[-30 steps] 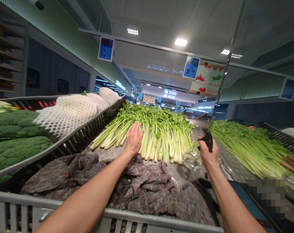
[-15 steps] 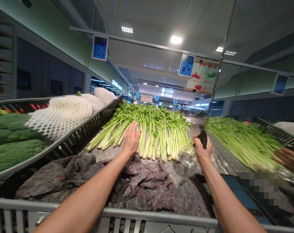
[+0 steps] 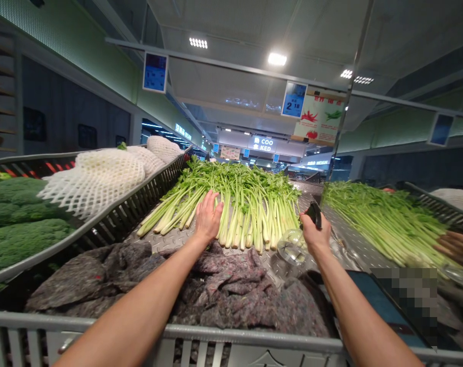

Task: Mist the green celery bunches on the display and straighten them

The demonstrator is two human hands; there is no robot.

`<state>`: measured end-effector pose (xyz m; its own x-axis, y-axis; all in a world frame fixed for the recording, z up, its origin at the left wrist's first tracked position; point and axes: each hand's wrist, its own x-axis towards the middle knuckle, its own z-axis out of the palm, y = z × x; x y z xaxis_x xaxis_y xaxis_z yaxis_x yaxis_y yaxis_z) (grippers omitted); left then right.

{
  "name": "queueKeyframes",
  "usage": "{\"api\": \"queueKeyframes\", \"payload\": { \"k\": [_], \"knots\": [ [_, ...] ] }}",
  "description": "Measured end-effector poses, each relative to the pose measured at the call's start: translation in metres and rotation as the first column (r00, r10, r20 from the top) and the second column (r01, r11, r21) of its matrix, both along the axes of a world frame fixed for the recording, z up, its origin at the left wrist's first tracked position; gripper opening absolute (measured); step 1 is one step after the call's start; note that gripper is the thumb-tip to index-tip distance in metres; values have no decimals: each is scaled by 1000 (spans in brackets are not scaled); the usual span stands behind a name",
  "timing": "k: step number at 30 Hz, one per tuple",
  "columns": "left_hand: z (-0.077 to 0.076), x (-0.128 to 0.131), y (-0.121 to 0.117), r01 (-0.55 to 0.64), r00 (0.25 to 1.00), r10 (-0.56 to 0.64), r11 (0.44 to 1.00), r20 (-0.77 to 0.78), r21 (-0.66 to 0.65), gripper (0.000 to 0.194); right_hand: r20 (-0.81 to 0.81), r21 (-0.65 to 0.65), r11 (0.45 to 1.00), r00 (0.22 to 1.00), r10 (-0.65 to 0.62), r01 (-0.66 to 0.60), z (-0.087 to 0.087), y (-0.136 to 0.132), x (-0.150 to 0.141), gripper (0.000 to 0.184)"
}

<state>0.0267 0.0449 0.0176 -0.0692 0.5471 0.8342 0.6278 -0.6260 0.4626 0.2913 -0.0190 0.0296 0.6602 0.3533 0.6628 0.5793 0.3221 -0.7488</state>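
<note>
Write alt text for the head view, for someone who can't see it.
A person's left hand lies open over leafy green celery on a textured metal surface, while the right hand grips the black handle of what looks like a clear spray bottle. Crumpled grey cloth lies nearer; broccoli and net-wrapped produce sit at left.

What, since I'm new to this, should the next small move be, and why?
I'd probably draw the left hand back a little: it lies open over the celery, hiding part of it, while the right hand grips a clear bottle by its black top near the celery's right edge.
</note>
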Motion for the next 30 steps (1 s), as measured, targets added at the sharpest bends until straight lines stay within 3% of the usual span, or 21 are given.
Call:
{"api": "queueKeyframes", "payload": {
  "k": [9,13,20,30],
  "knots": [
    [-1,1,0,5,1000,-5,1000,-11,2,49,123,-40,996,989,86,-82,-5,-1,-8,28],
    [-1,2,-1,8,1000,-8,1000,-12,5,49,97,-97,982,981,171,-161,-3,-2,-15,28],
    [0,2,-2,8,1000,-8,1000,-10,3,47,127,-134,981,980,154,-137,-6,-2,-22,27],
    [0,0,0,-3,1000,3,1000,-24,4,46,73,-134,939,941,329,-318,-8,1,-27,28]
  ]
}}
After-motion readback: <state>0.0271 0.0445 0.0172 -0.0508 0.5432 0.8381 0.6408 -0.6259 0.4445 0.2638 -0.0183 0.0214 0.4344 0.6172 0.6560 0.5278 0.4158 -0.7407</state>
